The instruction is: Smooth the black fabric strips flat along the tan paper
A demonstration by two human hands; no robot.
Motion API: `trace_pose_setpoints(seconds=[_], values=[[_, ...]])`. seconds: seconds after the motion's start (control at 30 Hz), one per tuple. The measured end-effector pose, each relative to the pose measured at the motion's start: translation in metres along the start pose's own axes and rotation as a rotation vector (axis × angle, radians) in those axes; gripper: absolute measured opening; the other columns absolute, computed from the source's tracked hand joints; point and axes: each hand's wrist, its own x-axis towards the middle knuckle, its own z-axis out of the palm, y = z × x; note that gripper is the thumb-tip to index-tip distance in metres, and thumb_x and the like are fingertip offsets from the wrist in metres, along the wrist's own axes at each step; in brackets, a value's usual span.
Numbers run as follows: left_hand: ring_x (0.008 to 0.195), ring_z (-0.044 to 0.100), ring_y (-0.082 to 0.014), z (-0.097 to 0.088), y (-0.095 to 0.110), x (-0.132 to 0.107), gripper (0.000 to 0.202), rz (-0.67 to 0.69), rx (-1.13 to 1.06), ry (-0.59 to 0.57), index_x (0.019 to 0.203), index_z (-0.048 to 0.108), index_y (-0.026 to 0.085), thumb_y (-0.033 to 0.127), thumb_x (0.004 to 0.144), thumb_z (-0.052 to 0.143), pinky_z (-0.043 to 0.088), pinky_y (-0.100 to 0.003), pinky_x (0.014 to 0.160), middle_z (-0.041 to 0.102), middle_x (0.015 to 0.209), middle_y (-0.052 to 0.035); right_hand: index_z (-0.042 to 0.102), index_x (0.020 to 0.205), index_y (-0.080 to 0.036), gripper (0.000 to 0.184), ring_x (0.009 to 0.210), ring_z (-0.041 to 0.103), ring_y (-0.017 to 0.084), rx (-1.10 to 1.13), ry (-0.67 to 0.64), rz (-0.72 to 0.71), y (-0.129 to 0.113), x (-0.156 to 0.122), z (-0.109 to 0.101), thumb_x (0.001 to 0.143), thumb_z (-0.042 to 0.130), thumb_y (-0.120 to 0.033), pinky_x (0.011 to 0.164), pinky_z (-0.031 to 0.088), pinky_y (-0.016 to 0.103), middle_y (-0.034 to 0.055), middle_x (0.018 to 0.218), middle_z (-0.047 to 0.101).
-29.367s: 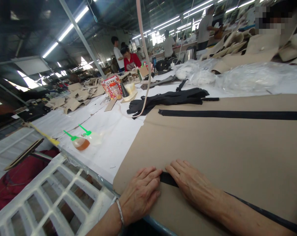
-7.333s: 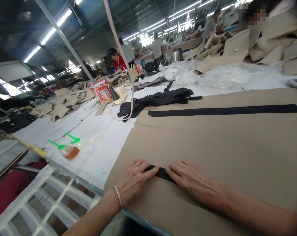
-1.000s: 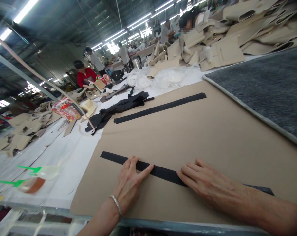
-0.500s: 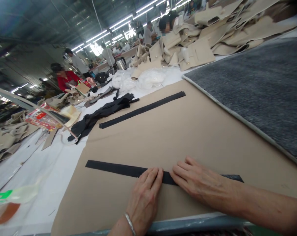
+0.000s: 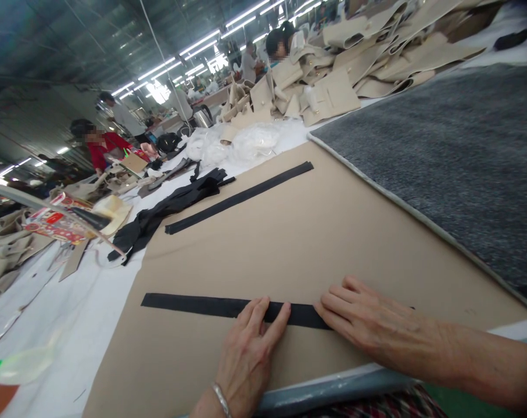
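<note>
A narrow black strip (image 5: pixel 185 304) lies flat on a large beige sheet (image 5: pixel 263 249). My left hand (image 5: pixel 248 348), with a silver bangle at the wrist, rests fingertips on the strip near its middle, thumb and fingers apart. To the right, my right hand (image 5: pixel 365 310) lies over the strip with its fingers stretched out, and they touch the strip too. The hand and forearm hide most of the strip's right end. Further up the sheet is a second black strip (image 5: pixel 241 197), set at a slant and touched by neither hand.
Crumpled black fabric (image 5: pixel 158 217) lies by the sheet's left edge. A dark grey felt-like panel (image 5: pixel 420 151) is at the right. Beige pieces (image 5: pixel 333 93) and clear plastic (image 5: pixel 241 139) are heaped behind. A metal rod (image 5: pixel 45 203) crosses the left side. A person in red (image 5: pixel 101 148) works beyond.
My right hand has slid slightly right along the strip, widening the gap between the hands. My left thumb and fingers have spread apart. The view has shifted a little.
</note>
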Motion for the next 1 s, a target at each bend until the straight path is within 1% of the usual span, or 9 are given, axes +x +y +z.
trace_pose_setpoints(seconds=[0.2,0.3,0.33,0.4,0.5,0.57,0.63,0.83,1.0], values=[[0.108,0.053,-0.0231,-0.002,-0.002,0.003,0.062,-0.002,0.004,0.066,0.134,0.054,0.030,-0.004,0.085,0.038,0.054,-0.040,0.089,0.053,0.119,-0.0113,0.057,0.107,-0.014,0.027,0.076,0.046,0.021,0.047,-0.008,0.033,0.005,-0.018,-0.005,0.086,0.046,0.000,0.075,0.034,0.037,0.0059,0.091,0.054],[0.116,0.050,-0.0251,-0.006,0.001,0.009,0.060,-0.046,-0.008,0.118,0.126,0.061,0.031,-0.005,0.084,0.037,0.052,-0.043,0.090,0.051,0.125,-0.0107,0.057,0.107,-0.014,0.030,0.077,0.046,0.021,0.043,0.002,0.034,0.006,-0.025,-0.007,0.086,0.043,0.002,0.075,0.033,0.037,0.0068,0.093,0.056],[0.119,0.049,-0.0254,-0.008,0.005,0.014,0.059,-0.057,-0.031,0.138,0.125,0.061,0.029,-0.005,0.084,0.036,0.051,-0.043,0.091,0.050,0.128,-0.0107,0.057,0.107,-0.013,0.028,0.077,0.046,0.021,0.038,0.005,0.033,0.006,-0.026,-0.008,0.088,0.043,0.000,0.075,0.034,0.037,0.0070,0.094,0.056],[0.118,0.049,-0.0236,-0.009,0.017,0.025,0.058,-0.040,-0.121,0.151,0.129,0.057,0.023,-0.005,0.084,0.034,0.050,-0.040,0.093,0.053,0.127,-0.0117,0.057,0.106,-0.013,0.022,0.078,0.046,0.021,0.029,0.015,0.027,0.005,-0.026,-0.007,0.090,0.044,-0.003,0.076,0.034,0.038,0.0071,0.093,0.056],[0.103,0.055,-0.0217,-0.004,0.040,0.042,0.052,0.077,-0.271,0.097,0.135,0.048,0.010,0.000,0.086,0.034,0.051,-0.036,0.091,0.062,0.112,-0.0129,0.057,0.100,-0.013,0.015,0.078,0.046,0.021,0.013,0.031,0.023,0.003,-0.024,-0.008,0.092,0.046,-0.006,0.076,0.033,0.039,0.0061,0.091,0.055],[0.092,0.058,-0.0220,0.004,0.052,0.048,0.047,0.133,-0.302,0.065,0.134,0.048,0.007,0.004,0.088,0.035,0.052,-0.036,0.086,0.064,0.102,-0.0125,0.057,0.096,-0.013,0.012,0.078,0.045,0.021,0.000,0.034,0.029,0.003,-0.024,-0.010,0.092,0.048,-0.007,0.074,0.033,0.038,0.0054,0.090,0.054],[0.089,0.058,-0.0225,0.010,0.058,0.049,0.045,0.147,-0.300,0.059,0.132,0.048,0.007,0.005,0.089,0.035,0.053,-0.036,0.083,0.063,0.098,-0.0124,0.057,0.095,-0.013,0.011,0.077,0.045,0.020,-0.021,0.032,0.033,0.003,-0.026,-0.013,0.092,0.048,-0.008,0.073,0.033,0.038,0.0048,0.089,0.054],[0.094,0.057,-0.0224,0.014,0.053,0.045,0.051,0.174,-0.303,0.059,0.137,0.046,0.010,0.003,0.088,0.034,0.052,-0.034,0.085,0.062,0.103,-0.0122,0.059,0.092,-0.012,0.014,0.073,0.044,0.018,-0.069,0.037,0.055,0.008,-0.047,-0.025,0.092,0.046,-0.006,0.069,0.033,0.035,0.0037,0.083,0.051],[0.097,0.055,-0.0222,0.016,0.051,0.046,0.057,0.227,-0.209,0.054,0.142,0.043,0.015,0.002,0.087,0.034,0.051,-0.033,0.086,0.060,0.105,-0.0108,0.060,0.097,-0.011,0.018,0.075,0.045,0.018,-0.077,0.028,0.065,0.009,-0.058,-0.027,0.096,0.043,-0.010,0.068,0.033,0.035,0.0045,0.085,0.052]])
